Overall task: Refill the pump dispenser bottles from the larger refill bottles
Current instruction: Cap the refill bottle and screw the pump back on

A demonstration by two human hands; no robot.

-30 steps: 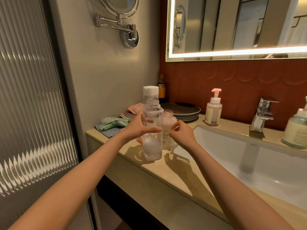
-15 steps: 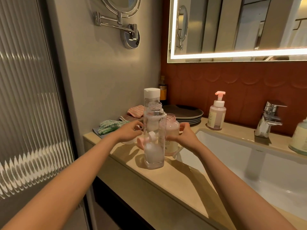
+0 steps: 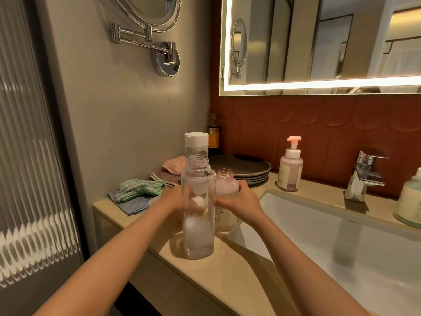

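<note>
A tall clear refill bottle [image 3: 197, 226] stands uncapped on the counter near its front edge. Just behind it to the right is the pink dispenser bottle [image 3: 224, 190], its neck open and the pump off. My right hand [image 3: 239, 204] grips that bottle around its middle. My left hand [image 3: 172, 198] is behind the clear bottle, and its fingers show blurred through the plastic, curled round a white and pink pump head [image 3: 197, 201]. A second tall bottle with a white cap [image 3: 196, 141] stands further back.
Folded cloths [image 3: 139, 189] lie at the counter's left end and a stack of dark plates [image 3: 246, 167] sits behind. A pink pump bottle [image 3: 291, 172], the tap [image 3: 364, 176] and a green bottle [image 3: 410, 201] line the back of the white sink [image 3: 341, 247].
My left hand let go of the clear refill bottle, reached left behind it and now holds the pump head there. My right hand stays on the pink bottle.
</note>
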